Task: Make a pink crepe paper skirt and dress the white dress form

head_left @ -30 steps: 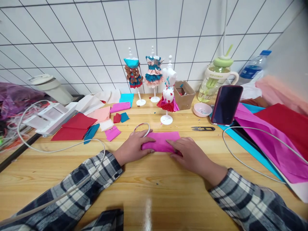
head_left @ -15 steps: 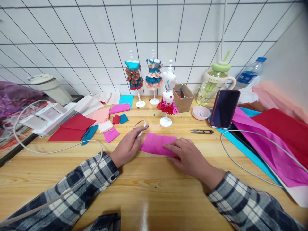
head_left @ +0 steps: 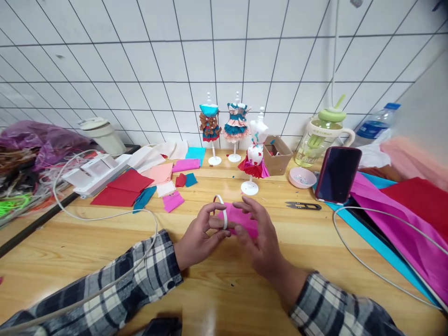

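A thin white curved strip (head_left: 224, 218) stands out from the fingers of my left hand (head_left: 201, 235), which is closed around it near the middle of the table. My right hand (head_left: 261, 238) is just to the right with thumb and fingers apart and nothing between them, its thumb close to the left fingertips. Under and behind both hands lies a magenta cloth piece (head_left: 241, 218), partly covered by them. Behind it, a small white dress form (head_left: 258, 133) wears a red and magenta skirt.
Two dressed forms (head_left: 237, 123) stand by a cardboard box (head_left: 278, 161). Cloth scraps (head_left: 122, 186) and a power strip (head_left: 98, 175) are at left. Thread snips (head_left: 304, 206), a pink dish (head_left: 303, 178), a phone (head_left: 338, 175), a green-lidded bottle (head_left: 320, 135) and a looping cable are at right.
My right hand has lifted off the magenta cloth and opened beside my left hand. My left hand has moved inward with the white strip, over the cloth's edge. The view has shifted.
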`<state>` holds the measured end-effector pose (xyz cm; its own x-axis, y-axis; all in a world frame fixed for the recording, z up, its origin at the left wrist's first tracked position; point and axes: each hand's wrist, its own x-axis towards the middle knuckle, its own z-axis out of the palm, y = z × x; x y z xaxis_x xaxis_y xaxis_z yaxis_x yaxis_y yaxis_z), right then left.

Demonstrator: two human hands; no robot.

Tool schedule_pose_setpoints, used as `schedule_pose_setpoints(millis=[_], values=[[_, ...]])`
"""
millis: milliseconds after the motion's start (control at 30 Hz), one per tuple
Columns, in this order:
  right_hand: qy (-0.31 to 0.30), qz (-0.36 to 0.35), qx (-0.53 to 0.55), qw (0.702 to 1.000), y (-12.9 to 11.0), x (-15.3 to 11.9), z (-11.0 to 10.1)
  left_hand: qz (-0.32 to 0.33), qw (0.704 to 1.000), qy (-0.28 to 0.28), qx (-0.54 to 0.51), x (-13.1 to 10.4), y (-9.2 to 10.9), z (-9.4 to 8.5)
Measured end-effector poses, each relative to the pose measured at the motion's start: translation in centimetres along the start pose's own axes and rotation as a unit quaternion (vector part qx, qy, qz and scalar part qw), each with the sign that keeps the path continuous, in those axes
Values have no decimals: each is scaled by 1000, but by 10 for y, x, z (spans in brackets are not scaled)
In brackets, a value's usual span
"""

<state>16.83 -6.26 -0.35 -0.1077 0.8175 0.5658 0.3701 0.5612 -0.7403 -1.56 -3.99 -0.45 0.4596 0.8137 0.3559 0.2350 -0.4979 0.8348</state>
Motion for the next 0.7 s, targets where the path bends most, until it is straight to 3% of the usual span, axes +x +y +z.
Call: schedule_pose_setpoints(millis=[167, 400, 533, 700], values=[[-60, -25, 22, 998, 0, -7, -8, 20, 995, -94, 32, 0, 3, -4], [-76, 32, 35, 996, 3, -12, -15, 96, 968, -215, 84, 2, 1, -7], [-60, 37, 48, 996, 4, -11, -11, 109, 972, -190, 87, 2, -2, -8], [-37, 43, 75, 996, 4, -12, -14, 109, 988, -77, 74, -1, -3, -8]])
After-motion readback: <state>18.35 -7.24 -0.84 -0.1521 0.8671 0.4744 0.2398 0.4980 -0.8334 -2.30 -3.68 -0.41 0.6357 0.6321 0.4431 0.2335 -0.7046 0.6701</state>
